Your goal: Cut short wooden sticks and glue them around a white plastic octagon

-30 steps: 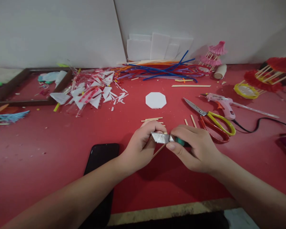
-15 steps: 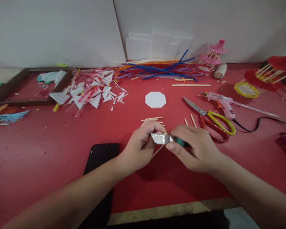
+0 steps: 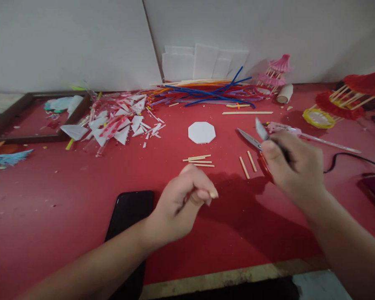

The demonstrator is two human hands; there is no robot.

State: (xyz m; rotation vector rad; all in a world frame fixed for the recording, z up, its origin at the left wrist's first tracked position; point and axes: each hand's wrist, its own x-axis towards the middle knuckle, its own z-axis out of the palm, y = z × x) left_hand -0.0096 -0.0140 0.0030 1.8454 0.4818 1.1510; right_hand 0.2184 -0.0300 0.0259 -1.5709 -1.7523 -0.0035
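My left hand point(image 3: 184, 204) hovers low over the red table point(image 3: 65, 196), fingers curled in a pinch around what looks like a thin wooden stick, mostly hidden in the fist. My right hand point(image 3: 295, 166) is raised to the right and grips a utility knife point(image 3: 261, 130), its silver blade pointing up and left; the hand is smeared by motion. Between the hands lie short cut sticks point(image 3: 200, 159) and two more sticks point(image 3: 248, 162). A white octagon point(image 3: 201, 132) lies flat behind them.
Scissors point(image 3: 249, 139) and a pink glue gun point(image 3: 287, 128) with its cord lie behind my right hand. A black phone point(image 3: 128, 216) lies by my left wrist. Pipe cleaners point(image 3: 206, 91), plastic scraps point(image 3: 115, 121), a wooden frame point(image 3: 34, 136) and red lanterns point(image 3: 356, 93) line the back.
My hands have come apart. The right hand lifted the knife up and to the right; the left hand drew back toward me with the stick. The camera shifted slightly.
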